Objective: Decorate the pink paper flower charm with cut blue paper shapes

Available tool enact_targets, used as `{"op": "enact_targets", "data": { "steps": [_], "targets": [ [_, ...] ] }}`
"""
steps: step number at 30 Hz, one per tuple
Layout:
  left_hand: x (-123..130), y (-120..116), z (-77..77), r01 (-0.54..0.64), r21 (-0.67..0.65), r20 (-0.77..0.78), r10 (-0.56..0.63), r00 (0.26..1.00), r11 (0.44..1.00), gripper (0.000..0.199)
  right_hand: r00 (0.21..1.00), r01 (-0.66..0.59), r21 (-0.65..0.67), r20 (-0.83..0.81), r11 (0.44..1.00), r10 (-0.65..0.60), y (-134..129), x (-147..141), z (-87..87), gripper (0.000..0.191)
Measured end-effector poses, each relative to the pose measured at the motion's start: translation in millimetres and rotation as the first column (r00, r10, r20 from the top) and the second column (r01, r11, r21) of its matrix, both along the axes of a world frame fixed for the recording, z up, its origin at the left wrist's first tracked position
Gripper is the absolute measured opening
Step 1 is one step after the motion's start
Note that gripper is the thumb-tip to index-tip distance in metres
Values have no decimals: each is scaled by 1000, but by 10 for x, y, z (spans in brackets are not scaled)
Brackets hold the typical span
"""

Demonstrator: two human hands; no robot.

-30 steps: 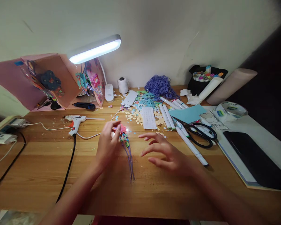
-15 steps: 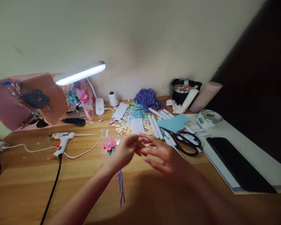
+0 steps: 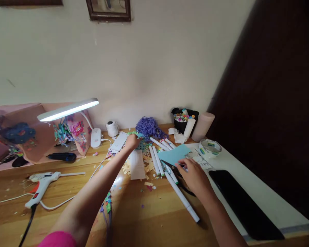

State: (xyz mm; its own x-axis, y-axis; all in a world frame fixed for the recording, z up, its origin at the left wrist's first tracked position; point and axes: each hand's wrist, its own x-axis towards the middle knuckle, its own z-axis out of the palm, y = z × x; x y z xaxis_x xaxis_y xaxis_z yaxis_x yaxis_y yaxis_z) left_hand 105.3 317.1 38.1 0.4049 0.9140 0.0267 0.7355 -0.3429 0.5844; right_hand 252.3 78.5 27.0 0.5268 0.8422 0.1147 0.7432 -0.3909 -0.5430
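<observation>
My left hand (image 3: 133,141) reaches to the back of the wooden table, over a heap of small paper scraps (image 3: 148,161) beside a bundle of purple yarn (image 3: 149,128). Its fingers look closed but are mostly hidden behind the hand. A bit of blue paper shows at the fingertips. At the right, my right hand (image 3: 193,174) has curled fingers at the black scissors (image 3: 168,164), covering much of the handles. Light-blue paper (image 3: 174,154) and white markers (image 3: 154,159) lie close by. A white paper strip (image 3: 137,166) is below my left hand. Purple cords with green scraps (image 3: 108,206) lie near my left forearm.
At the left are a glue gun (image 3: 42,188) with its cable, a lit lamp (image 3: 69,109), a utility knife (image 3: 61,156) and a pink box (image 3: 38,151). A marker holder (image 3: 182,127), a tape roll (image 3: 209,147) and a black phone-like slab (image 3: 243,202) are at the right.
My hands were together in the middle and have parted: the left reached to the scrap heap, the right moved to the scissors. The view has tilted up and turned slightly right.
</observation>
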Motion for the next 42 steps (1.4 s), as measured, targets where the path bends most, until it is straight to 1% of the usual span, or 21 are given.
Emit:
{"op": "enact_targets", "data": {
  "steps": [2,5,8,10,12,15,17,19,21,24,28,30,32,36,38,40,42],
  "targets": [
    [133,119,-70,-25,-15,20,26,999,1000,33,999,-41,-91,-32,995,38,-49,52,19,12],
    [272,233,-137,-11,-46,85,15,996,999,32,998,-57,-184,-44,981,50,-111,64,71,9],
    [350,297,-108,37,-66,195,-24,980,997,32,998,-59,-289,-26,955,54,-158,23,143,9],
    [373,327,-20,81,-72,281,-57,958,994,33,998,-65,-357,-8,932,67,-188,5,176,12],
    [380,348,120,141,-72,362,-106,926,987,33,997,-70,-386,12,920,81,-214,7,176,14],
    [373,360,392,229,-54,460,-179,870,972,32,992,-63,-405,73,912,101,-226,28,118,18],
    [361,355,582,267,-28,508,-216,833,963,31,985,-53,-406,128,912,113,-212,43,66,22],
    [344,346,751,293,6,545,-249,801,956,30,981,-44,-391,156,919,114,-190,58,22,22],
    [314,336,877,311,45,571,-280,772,949,26,981,-35,-357,168,933,101,-173,79,-5,18],
    [226,315,975,334,83,591,-316,742,939,17,980,-17,-305,184,952,77,-167,114,-25,18],
    [46,253,1048,361,95,625,-338,704,928,18,987,-16,-272,147,962,58,-142,136,-49,28],
    [-16,214,1135,356,127,660,-347,667,926,23,992,-12,-256,116,967,43,-112,138,-68,30],
    [-31,174,1270,342,170,687,-360,631,924,24,997,-10,-226,72,974,27,-86,144,-84,29],
    [46,75,1578,317,272,689,-414,595,909,26,998,22,-92,-52,995,-27,-66,179,-90,19],
    [89,13,1685,319,317,673,-449,588,893,29,987,70,3,-147,998,-69,-53,195,-76,15],
    [111,-53,1752,319,356,650,-478,591,878,28,954,128,98,-283,987,-96,-27,189,-53,15],
    [110,-121,1802,302,392,636,-494,593,869,26,886,158,180,-460,971,-59,7,144,-21,22]
  ]
}}
